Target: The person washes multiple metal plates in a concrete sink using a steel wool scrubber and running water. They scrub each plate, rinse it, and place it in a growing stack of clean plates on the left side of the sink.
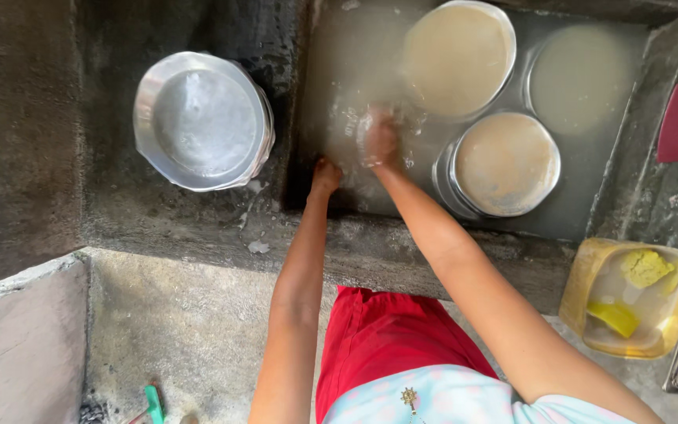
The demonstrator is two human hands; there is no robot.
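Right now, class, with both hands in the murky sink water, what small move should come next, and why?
Probably lift the plate clear of the water. Both the right hand and the left hand are on it, blurred as if rubbing, and the stack of clean plates sits on the ledge to the left, ready to take it.

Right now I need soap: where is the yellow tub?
The yellow tub sits at the lower right of the head view, on the concrete ledge right of the water-filled sink.
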